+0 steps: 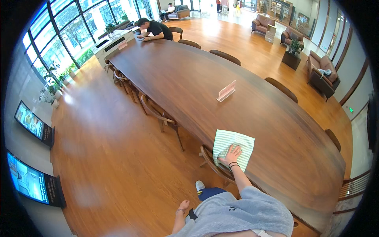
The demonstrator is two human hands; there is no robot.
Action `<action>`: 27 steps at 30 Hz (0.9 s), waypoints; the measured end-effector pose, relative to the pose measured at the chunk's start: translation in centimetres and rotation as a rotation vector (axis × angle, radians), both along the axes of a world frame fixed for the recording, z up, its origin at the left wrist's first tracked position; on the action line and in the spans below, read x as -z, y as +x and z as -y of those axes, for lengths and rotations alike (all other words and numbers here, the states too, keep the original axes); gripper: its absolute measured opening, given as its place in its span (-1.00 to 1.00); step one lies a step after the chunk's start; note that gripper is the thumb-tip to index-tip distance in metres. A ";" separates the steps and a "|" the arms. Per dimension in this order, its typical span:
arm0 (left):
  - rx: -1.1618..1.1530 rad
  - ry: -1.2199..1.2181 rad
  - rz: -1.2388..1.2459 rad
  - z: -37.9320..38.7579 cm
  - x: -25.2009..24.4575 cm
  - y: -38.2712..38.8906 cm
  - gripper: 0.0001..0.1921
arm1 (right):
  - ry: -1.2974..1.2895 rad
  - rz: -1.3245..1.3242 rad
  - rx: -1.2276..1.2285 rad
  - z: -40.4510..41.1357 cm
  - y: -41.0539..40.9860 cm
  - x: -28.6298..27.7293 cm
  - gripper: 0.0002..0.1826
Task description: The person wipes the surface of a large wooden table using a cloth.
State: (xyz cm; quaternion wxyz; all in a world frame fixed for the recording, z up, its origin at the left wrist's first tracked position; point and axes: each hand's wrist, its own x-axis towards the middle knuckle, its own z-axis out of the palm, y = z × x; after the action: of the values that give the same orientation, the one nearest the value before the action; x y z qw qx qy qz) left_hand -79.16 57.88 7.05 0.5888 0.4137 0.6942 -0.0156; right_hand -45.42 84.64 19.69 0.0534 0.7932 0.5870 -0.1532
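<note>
My right hand (pixel 232 155) lies flat with its fingers spread on a green-and-white striped cloth (pixel 247 145). Beneath the cloth is the near long edge of a large wooden table (pixel 189 83); the fabric is rumpled around my thumb and its lower corner reaches the rim. Dark bands circle my right wrist. My left hand (pixel 184 205) hangs beside my body over the floor, its fingers loosely curled, and nothing shows in it. Farther along the tabletop stands a clear acrylic sign holder (pixel 226 91) with a pink card that bears writing.
A wooden chair (pixel 211 160) is tucked against the edge by my right hand. Another chair (pixel 157 112) stands farther along this side, and several line the opposite side. A person (pixel 158 31) leans on the table's far end. Two display screens (pixel 29 177) stand at left.
</note>
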 end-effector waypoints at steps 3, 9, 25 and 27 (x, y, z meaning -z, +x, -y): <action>0.018 -0.002 0.010 -0.6 0.7 -0.4 -0.53 | 0.045 -0.041 -0.010 -0.5 -0.1 0.1 0.43; 0.081 0.006 -0.019 -2.6 -0.1 -0.4 -0.53 | 0.060 -0.055 -0.003 -1.3 -0.6 0.2 0.39; 0.007 0.231 -0.141 -5.6 -0.5 -1.1 -0.56 | 0.038 -0.079 -0.065 -5.8 -3.4 -0.1 0.40; 0.032 0.242 -0.193 -6.0 -0.7 -1.0 -0.58 | 0.023 -0.062 -0.070 -5.9 -3.9 0.0 0.40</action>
State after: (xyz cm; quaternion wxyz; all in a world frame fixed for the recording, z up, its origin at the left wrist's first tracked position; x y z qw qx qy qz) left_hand -80.20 63.84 7.75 0.4647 0.4892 0.7378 0.0192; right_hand -49.32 90.53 19.74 0.0315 0.7674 0.6177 -0.1691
